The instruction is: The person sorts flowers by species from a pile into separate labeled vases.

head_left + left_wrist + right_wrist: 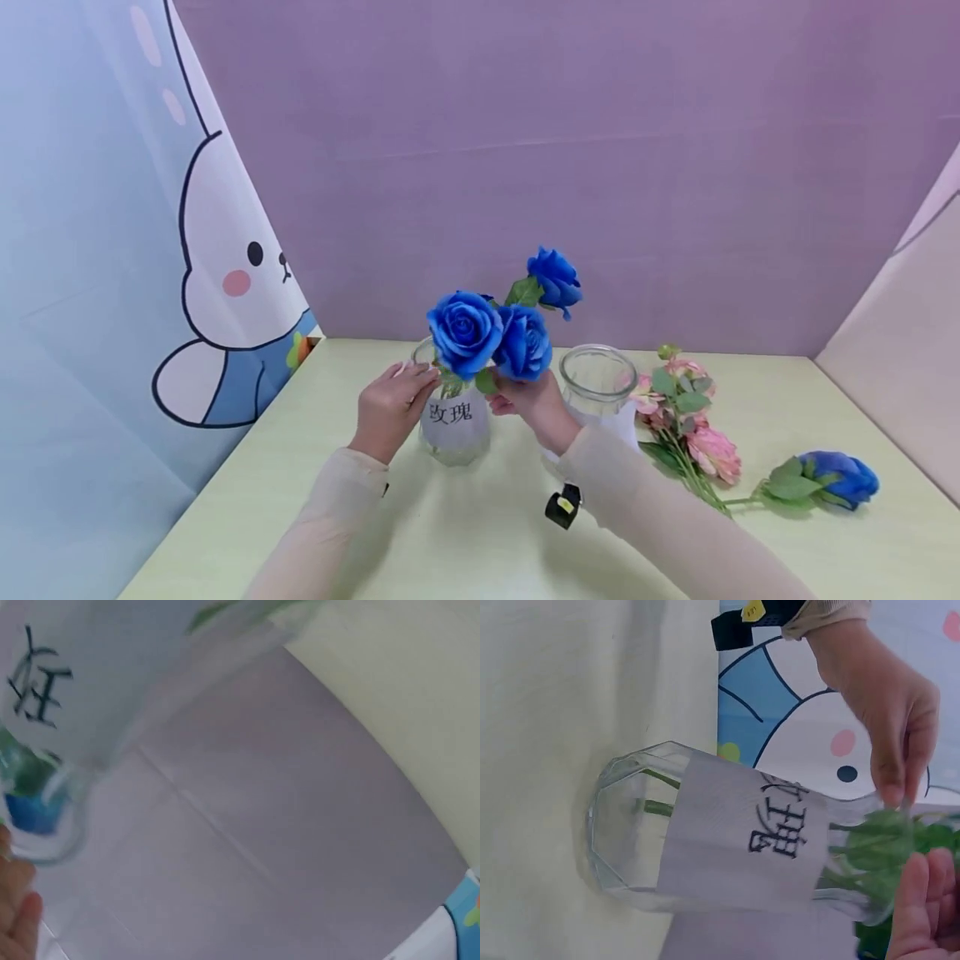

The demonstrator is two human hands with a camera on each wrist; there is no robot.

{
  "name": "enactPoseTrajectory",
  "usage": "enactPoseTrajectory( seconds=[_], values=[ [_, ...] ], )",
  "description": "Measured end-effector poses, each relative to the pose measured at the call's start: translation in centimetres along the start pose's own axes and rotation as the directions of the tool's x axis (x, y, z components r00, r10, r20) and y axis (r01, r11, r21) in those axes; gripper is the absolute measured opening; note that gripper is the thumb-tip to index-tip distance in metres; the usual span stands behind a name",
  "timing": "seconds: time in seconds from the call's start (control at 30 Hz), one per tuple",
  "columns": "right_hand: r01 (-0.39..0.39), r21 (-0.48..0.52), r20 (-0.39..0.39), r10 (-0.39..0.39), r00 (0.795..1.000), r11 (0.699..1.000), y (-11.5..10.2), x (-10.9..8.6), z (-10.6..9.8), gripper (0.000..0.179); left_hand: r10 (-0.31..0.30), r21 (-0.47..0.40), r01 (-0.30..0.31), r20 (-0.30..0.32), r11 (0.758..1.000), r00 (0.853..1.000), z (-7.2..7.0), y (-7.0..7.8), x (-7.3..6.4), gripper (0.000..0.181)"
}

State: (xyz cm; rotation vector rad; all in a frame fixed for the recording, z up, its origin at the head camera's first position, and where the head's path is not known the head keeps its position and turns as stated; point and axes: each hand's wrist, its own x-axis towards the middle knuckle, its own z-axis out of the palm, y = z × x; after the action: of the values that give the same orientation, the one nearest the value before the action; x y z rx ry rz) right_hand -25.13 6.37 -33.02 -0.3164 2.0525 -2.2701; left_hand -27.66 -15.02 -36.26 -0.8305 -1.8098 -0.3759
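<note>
Several blue roses [465, 333] stand in a clear glass vase [630, 877] with a white lettered label [453, 414]. Their green stems [658, 807] reach down inside it. My left hand [395, 407] pinches the vase's rim at its left side, thumb and fingers together [885, 712]. On the other side, my right hand [538, 408] is close under the blooms by the rim. Its fingers look loosely extended beside the leaves [877, 847], partly cut off by the frame [930, 907]. The left wrist view catches part of the label and a few fingertips [19, 907].
A second glass vase [597, 372] stands to the right, partly behind my right forearm. Beyond it lie pink flowers [712, 454] and a single blue rose [840, 479] on the pale table [480, 542]. A purple backdrop [562, 150] rises behind.
</note>
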Motion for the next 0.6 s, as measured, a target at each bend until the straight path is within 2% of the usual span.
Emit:
enactPoseTrajectory(
  seconds=[0.07,0.17,0.23,0.33,0.4,0.47,0.53,0.6],
  values=[
    [0.009,-0.106,0.000,-0.009,1.000,0.994,-0.1,-0.5,-0.3,0.024,0.028,0.075,-0.027,-0.018,0.997,0.999,0.1,0.4,0.3,0.024],
    [0.018,-0.189,0.074,-0.004,0.997,0.982,-0.3,-0.9,-1.2,0.030,0.078,0.122,-0.075,-0.022,0.990,0.997,0.0,0.4,0.7,0.020],
    [-0.001,-0.231,0.135,0.033,0.990,0.973,-0.5,-1.1,-2.1,0.033,0.099,0.097,-0.098,-0.013,0.991,0.995,-0.1,-0.1,0.8,0.017],
    [-0.009,-0.322,0.248,0.094,0.964,0.947,-0.7,-2.0,-3.8,0.035,0.094,0.008,-0.094,0.024,0.996,0.995,-0.5,-1.3,0.6,0.023],
    [-0.006,-0.367,0.325,0.135,0.936,0.930,-0.8,-3.0,-4.8,0.037,0.070,-0.046,-0.067,0.077,0.997,0.995,-0.7,-2.2,0.4,0.028],
    [-0.003,-0.401,0.407,0.181,0.896,0.916,-1.0,-4.1,-5.9,0.036,0.046,-0.086,-0.033,0.146,0.996,0.988,-0.8,-2.9,0.1,0.033],
    [0.009,-0.409,0.499,0.216,0.839,0.912,-1.3,-5.1,-7.1,0.039,0.025,-0.117,-0.002,0.200,0.993,0.979,-0.7,-3.4,-0.2,0.037],
    [0.013,-0.406,0.567,0.241,0.788,0.914,-1.5,-5.7,-8.7,0.041,0.017,-0.149,0.015,0.209,0.989,0.978,-0.4,-3.6,-0.4,0.038]
  ],
)
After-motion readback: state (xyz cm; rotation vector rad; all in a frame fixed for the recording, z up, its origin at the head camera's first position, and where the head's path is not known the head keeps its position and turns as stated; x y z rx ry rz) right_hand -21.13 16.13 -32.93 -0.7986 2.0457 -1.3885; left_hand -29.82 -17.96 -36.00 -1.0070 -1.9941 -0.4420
